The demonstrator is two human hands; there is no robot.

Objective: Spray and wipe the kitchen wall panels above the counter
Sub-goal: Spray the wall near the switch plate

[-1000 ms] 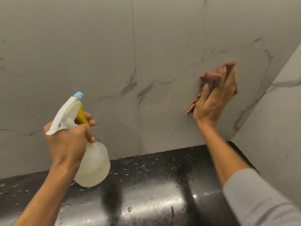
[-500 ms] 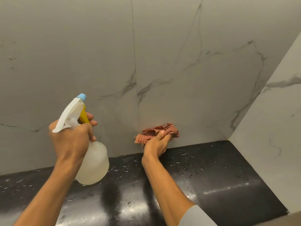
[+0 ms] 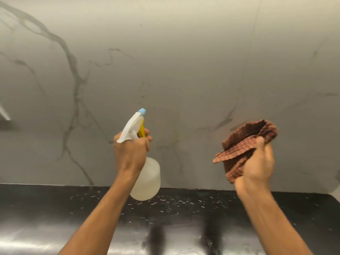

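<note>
Grey marble-look wall panels (image 3: pixel 184 70) with dark veins fill the view above the counter. My left hand (image 3: pixel 131 153) grips a clear spray bottle (image 3: pixel 147 179) by its white head, fingers on the yellow trigger; the blue nozzle points at the wall. My right hand (image 3: pixel 257 162) holds a bunched red checked cloth (image 3: pixel 244 144) up in the air, away from the wall, to the right of the bottle.
A glossy black counter (image 3: pixel 184 218) runs along the bottom, speckled with white droplets near the wall. A vertical panel seam (image 3: pixel 252 43) runs up the wall on the right. A pale object (image 3: pixel 4 115) juts in at the left edge.
My view has shifted left along the wall; the right corner is out of sight. My right hand has lifted the cloth off the wall's lower edge and holds it in the air.
</note>
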